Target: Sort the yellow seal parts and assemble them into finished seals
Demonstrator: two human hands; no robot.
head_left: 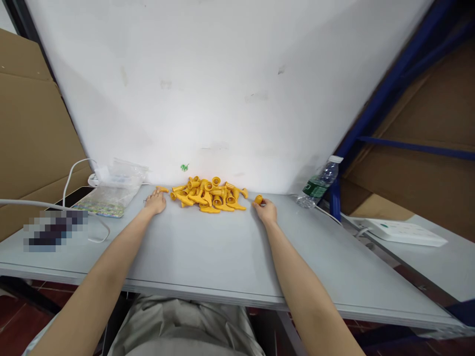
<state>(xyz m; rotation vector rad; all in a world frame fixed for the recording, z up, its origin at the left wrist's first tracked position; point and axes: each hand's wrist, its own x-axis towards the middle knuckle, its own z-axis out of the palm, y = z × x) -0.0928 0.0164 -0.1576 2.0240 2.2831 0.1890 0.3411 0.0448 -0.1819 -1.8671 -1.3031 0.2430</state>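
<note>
Probably the likeliest mishap is a dropped part: the small yellow piece (259, 199) sits above the counter's (211, 252) far side, just right of the heap, with the fingers of the right hand (267, 211) closed on it. The hold looks like a fingertip pinch, so a rounded, smooth surface — if it is as slick as it seems — could twist or pop free.

Next to it lies the yellow heap (213, 195), a loose jumble of cup-ended and winged pieces between the two hands. Several lean on one another, their curved arms overlapping; pulling one from low down might snag a neighbour and make the upper ones roll.

At the heap's other end, the left hand (155, 201) rests low, its fingers reaching forward to a single yellow part (162, 189). I cannot tell whether they grip it or merely lie against it; if the contact is light, a careless sweep could push it against the white panel (222, 99) behind.

Farther out, the clear plastic bag (107, 193) is near the left hand, with a white cable (69, 185) looping beside it — a sleeve or wrist could catch there. The bottle (322, 183) leans well to the right; a wide elbow or knock might topple it.
</note>
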